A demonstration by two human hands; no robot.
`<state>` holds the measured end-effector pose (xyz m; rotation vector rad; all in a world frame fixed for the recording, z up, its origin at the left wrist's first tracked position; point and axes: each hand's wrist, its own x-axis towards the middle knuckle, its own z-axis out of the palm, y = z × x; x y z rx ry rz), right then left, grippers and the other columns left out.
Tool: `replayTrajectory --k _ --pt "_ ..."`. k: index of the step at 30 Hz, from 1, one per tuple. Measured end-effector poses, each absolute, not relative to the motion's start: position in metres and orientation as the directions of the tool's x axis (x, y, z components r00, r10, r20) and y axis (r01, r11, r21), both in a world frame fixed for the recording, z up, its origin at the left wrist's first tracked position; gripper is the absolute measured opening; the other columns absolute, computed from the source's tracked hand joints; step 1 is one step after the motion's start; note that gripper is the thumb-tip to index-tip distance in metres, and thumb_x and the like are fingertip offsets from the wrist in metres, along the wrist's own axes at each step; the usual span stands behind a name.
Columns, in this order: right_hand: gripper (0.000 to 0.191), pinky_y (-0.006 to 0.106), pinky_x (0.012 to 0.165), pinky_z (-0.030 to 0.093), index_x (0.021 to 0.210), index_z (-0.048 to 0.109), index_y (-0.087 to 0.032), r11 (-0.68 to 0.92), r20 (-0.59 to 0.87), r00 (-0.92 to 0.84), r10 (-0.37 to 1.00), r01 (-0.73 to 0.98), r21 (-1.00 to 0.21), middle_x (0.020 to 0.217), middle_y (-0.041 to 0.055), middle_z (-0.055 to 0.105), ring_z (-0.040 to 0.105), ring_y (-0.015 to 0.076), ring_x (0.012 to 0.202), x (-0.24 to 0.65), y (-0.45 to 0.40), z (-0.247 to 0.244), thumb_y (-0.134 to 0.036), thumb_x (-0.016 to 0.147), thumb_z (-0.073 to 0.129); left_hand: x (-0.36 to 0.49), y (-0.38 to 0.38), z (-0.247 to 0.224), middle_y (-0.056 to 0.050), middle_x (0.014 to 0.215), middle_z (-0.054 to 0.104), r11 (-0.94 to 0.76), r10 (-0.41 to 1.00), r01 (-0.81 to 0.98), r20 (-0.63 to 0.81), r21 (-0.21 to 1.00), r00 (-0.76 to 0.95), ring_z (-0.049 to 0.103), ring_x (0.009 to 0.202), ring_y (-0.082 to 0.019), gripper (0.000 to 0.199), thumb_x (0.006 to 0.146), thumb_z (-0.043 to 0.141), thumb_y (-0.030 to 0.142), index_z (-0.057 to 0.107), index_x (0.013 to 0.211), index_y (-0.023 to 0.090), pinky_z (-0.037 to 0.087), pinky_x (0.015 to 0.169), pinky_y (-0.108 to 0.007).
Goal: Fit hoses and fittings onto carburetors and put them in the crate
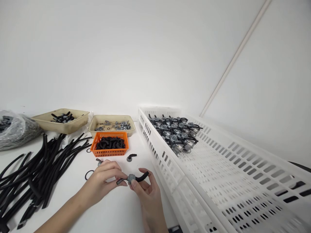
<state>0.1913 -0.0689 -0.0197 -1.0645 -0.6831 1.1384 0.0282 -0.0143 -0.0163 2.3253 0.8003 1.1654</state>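
Observation:
A grey metal fitting point(131, 177) with a curved black rubber hose piece point(142, 177) on its right side is held between my two hands over the white table. My right hand point(151, 195) grips the fitting's body, its thumb on the near face. My left hand point(105, 178) has its fingers pinched at the fitting's left side, where a short dark stub points out. Just beyond the left hand lies another small fitting point(99, 161), partly hidden by the knuckles. A fitting with a black elbow point(130, 158) rests farther back. A black ring point(89, 175) lies left of the left hand.
An orange basket point(109, 153) holds short black hoses; behind it a beige tray point(111, 118) holds metal fittings. Another tray point(73, 128) stands farther left. Long black hoses point(46, 161) and a plastic bag point(19, 132) lie left. A white crate point(170, 168) with rows of assemblies point(173, 129) fills the right.

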Motion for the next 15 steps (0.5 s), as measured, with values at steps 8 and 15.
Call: replayTrajectory --k 8,15 --pt "0.062 0.028 0.065 0.050 0.097 0.057 -0.019 0.050 -0.064 0.291 0.955 -0.369 -0.928 0.062 0.0043 0.073 0.067 0.0181 0.061 0.191 -0.069 -0.021 -0.043 0.049 0.089 0.035 -0.018 -0.012 -0.001 0.070 0.063 -0.477 0.846 0.210 0.381 0.853 0.373 0.056 0.068 -0.016 0.021 0.079 0.071 0.034 0.066 0.066 0.019 0.042 0.068 -0.027" --pt "0.062 0.032 0.064 0.053 0.096 0.058 -0.019 0.056 -0.062 0.310 0.949 -0.357 -0.933 0.069 0.0069 0.075 0.069 0.0213 0.063 0.189 -0.070 -0.019 -0.043 0.048 0.089 0.040 -0.012 -0.024 0.002 0.061 0.054 -0.275 0.910 0.130 0.215 0.952 0.355 0.050 0.063 -0.014 0.040 0.078 0.068 0.044 0.051 0.055 0.017 0.040 0.062 -0.025"
